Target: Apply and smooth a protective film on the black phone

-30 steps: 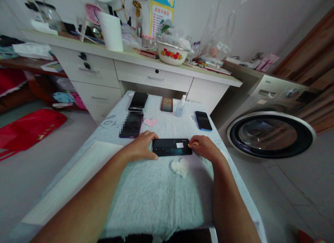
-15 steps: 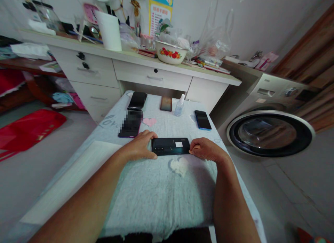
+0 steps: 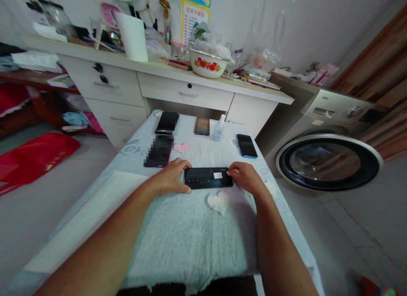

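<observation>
A dark smartphone (image 3: 206, 182) lies back up on the cloth-covered table, its camera block to the left and a small white sticker (image 3: 218, 175) towards its right end. My left hand (image 3: 173, 177) grips the phone's left end, thumb on the near edge and fingers on the far edge. At the far right corner of the phone is my right hand (image 3: 243, 176), its thumb and fingertips pinched together. Whatever that pinch holds, if anything, is too small to make out.
Beyond the hands lie a black phone (image 3: 167, 122), a partly blurred phone (image 3: 162, 152), a blue-edged phone (image 3: 247, 146), a spray bottle (image 3: 218, 129) and a small brown item (image 3: 202, 126). A white strip (image 3: 92, 215) lies left. A washing machine (image 3: 321, 118) stands right.
My right hand has moved from the phone's near right corner up along its right end to the far corner, still pinched. My left hand and the phone stay in place.
</observation>
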The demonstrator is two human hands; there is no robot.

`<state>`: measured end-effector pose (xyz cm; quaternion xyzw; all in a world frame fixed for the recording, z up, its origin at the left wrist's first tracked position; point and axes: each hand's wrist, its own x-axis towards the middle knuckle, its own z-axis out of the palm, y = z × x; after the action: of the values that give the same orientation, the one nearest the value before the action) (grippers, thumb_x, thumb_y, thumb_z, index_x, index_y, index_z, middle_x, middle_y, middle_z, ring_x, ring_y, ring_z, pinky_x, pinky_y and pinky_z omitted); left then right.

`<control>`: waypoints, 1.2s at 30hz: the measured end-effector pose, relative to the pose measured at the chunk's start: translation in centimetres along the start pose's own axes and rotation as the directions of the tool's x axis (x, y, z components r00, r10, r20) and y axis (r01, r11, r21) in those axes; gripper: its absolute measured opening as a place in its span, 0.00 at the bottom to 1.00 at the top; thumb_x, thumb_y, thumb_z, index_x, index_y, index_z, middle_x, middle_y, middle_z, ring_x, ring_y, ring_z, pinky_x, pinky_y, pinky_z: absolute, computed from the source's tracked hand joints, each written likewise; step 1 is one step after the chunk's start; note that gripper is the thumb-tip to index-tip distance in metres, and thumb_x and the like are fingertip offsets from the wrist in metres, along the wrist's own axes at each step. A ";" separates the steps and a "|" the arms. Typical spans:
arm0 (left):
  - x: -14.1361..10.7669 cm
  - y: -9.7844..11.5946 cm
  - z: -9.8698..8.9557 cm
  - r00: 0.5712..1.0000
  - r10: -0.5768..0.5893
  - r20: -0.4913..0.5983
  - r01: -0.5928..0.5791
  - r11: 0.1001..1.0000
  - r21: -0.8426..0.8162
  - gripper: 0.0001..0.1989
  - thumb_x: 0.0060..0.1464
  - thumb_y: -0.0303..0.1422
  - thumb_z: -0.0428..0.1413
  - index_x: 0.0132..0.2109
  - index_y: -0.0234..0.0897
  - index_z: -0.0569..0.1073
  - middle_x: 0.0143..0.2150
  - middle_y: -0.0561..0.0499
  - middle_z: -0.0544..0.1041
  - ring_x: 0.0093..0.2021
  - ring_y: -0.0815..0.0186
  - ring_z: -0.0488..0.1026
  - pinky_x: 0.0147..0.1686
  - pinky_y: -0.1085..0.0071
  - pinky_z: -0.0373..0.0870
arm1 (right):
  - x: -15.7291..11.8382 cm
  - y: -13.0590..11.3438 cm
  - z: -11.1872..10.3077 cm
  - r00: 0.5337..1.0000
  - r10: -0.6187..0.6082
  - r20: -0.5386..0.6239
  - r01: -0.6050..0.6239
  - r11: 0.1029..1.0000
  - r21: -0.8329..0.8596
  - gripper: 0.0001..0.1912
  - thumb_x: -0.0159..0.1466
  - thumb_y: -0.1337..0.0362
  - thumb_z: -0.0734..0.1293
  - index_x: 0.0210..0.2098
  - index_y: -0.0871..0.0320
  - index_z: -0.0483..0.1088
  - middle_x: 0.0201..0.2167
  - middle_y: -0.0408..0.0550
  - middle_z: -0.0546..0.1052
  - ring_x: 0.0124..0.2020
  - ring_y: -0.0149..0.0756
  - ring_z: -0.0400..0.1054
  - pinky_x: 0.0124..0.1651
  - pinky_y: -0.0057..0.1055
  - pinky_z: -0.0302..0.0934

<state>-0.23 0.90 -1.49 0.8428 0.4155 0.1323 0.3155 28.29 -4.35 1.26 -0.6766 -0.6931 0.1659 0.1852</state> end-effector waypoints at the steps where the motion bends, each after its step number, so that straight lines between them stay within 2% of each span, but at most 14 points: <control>1: 0.0 0.0 0.0 1.000 -0.006 0.002 0.006 1.000 -0.001 0.30 0.35 0.40 0.63 0.49 0.42 0.66 0.47 0.49 0.66 0.50 0.57 0.66 0.49 0.65 0.64 | 0.1 -0.1 0.2 1.000 0.005 -0.031 -0.005 1.000 -0.020 0.05 0.58 0.67 0.66 0.31 0.58 0.75 0.29 0.45 0.77 0.32 0.33 0.68 0.36 0.26 0.55; 7: 0.0 0.1 -0.1 1.000 0.000 0.005 0.000 1.000 -0.002 0.30 0.35 0.40 0.63 0.49 0.43 0.66 0.47 0.49 0.66 0.50 0.56 0.66 0.49 0.64 0.64 | 0.9 -0.2 1.3 0.991 0.030 -0.131 -0.041 0.996 -0.083 0.07 0.60 0.67 0.64 0.32 0.57 0.75 0.31 0.46 0.77 0.34 0.34 0.68 0.38 0.27 0.55; 11: 0.0 0.1 0.0 1.000 -0.005 0.002 0.005 1.000 0.002 0.31 0.35 0.40 0.63 0.49 0.43 0.66 0.48 0.49 0.66 0.50 0.56 0.66 0.49 0.63 0.64 | 1.1 0.0 1.7 0.989 0.025 -0.144 -0.039 0.994 -0.098 0.08 0.61 0.67 0.63 0.33 0.58 0.75 0.33 0.47 0.78 0.35 0.35 0.68 0.39 0.27 0.55; 18: 0.0 0.1 0.0 1.000 -0.003 0.002 0.003 1.000 0.007 0.31 0.35 0.41 0.63 0.49 0.42 0.66 0.48 0.49 0.66 0.50 0.56 0.66 0.49 0.64 0.64 | 0.7 -0.2 0.8 0.998 -0.005 -0.061 -0.001 0.996 -0.094 0.06 0.59 0.69 0.64 0.32 0.58 0.74 0.33 0.47 0.77 0.36 0.34 0.68 0.39 0.27 0.55; 26: 0.0 0.2 -0.1 1.000 -0.007 0.004 0.007 1.000 0.008 0.31 0.36 0.41 0.62 0.50 0.40 0.66 0.48 0.48 0.67 0.50 0.56 0.66 0.49 0.64 0.64 | -0.1 -0.3 -0.5 0.996 -0.006 0.084 0.009 0.999 -0.037 0.03 0.57 0.68 0.67 0.29 0.59 0.73 0.27 0.44 0.76 0.30 0.32 0.67 0.32 0.25 0.53; 36: 0.0 0.2 -0.1 1.000 0.002 0.004 -0.002 1.000 0.012 0.31 0.35 0.41 0.62 0.49 0.40 0.66 0.48 0.48 0.66 0.50 0.56 0.65 0.49 0.64 0.64 | -0.9 -0.5 -1.6 0.958 -0.006 0.286 -0.002 1.000 0.028 0.04 0.54 0.69 0.64 0.26 0.59 0.73 0.24 0.43 0.74 0.27 0.30 0.64 0.29 0.25 0.53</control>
<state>-0.19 0.90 -1.29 0.8453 0.4148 0.1282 0.3112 28.62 -5.31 2.94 -0.6422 -0.7110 0.2712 0.0926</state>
